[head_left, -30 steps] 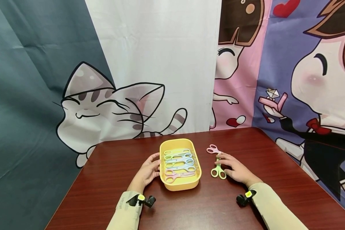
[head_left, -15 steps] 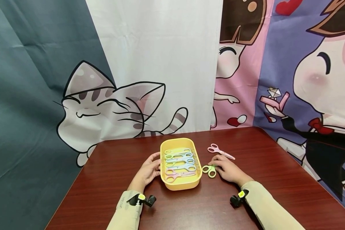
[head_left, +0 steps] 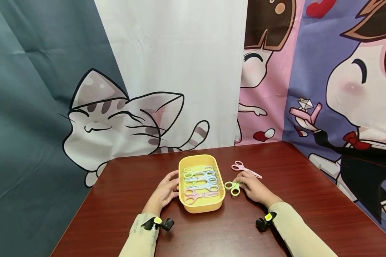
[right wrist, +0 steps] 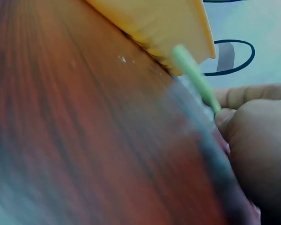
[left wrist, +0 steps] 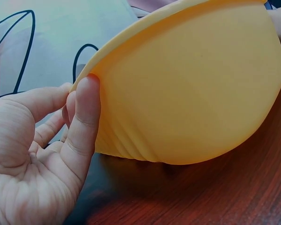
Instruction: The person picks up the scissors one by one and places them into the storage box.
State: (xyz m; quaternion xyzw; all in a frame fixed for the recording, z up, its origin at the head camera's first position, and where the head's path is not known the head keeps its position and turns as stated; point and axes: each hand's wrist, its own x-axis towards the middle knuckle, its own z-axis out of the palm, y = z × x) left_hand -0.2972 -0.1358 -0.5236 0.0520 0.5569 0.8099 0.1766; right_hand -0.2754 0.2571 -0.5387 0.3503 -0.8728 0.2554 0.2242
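A yellow plastic basket stands on the table with several pastel scissors laid across its inside. My left hand rests against the basket's left side, and in the left wrist view its fingertips touch the outer wall below the rim. Close to the right side, my right hand pinches light green scissors by the blade end. The green handle loops point left toward the basket, and the blades are mostly hidden by the fingers. In the right wrist view the green handle looks blurred beside the basket wall.
Pink scissors lie on the dark red wooden table just beyond my right hand. Behind the table's far edge hangs a cartoon-printed cloth.
My right hand has taken hold of the green scissors and moved left with them, turning the handles toward the basket. The pink scissors' blades have come into view. My left hand stays put.
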